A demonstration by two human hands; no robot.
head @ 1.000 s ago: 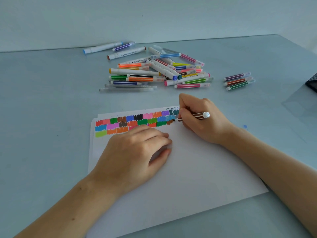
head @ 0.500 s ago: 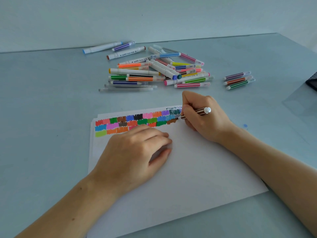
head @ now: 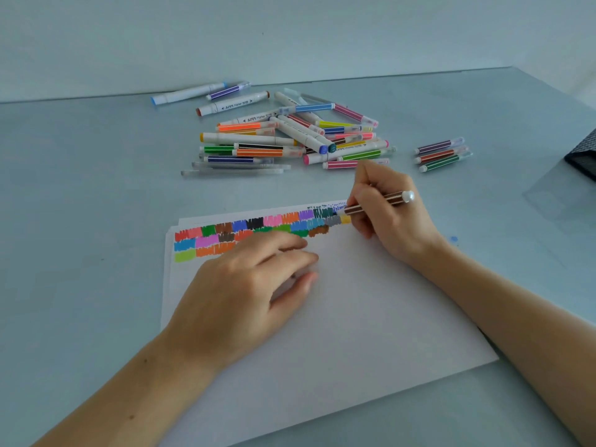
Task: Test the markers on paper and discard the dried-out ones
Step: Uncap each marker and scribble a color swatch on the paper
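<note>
Her right hand (head: 392, 217) pinches the brown-striped marker (head: 375, 203) like a pen, tip at the paper's (head: 371, 301) far edge beside the swatches. The left hand (head: 248, 285), fingers relaxed, presses the sheet steady on the desk (head: 80, 221).

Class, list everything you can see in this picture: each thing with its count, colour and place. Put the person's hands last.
brown striped marker: one, brown and white, gripped in the right hand, tip at the swatches.
paper: a thin stack, white, front centre of the table.
colour swatches: many, mixed colours, in rows along the paper's far edge.
marker pile: too many to count, mixed colours, beyond the paper.
three markers apart: purple, red-brown, green, right of the pile.
dark object: one, at the right edge, cut off.
table: one, pale blue-grey.
left hand: resting on the paper.
right hand: holding the brown marker.
</note>
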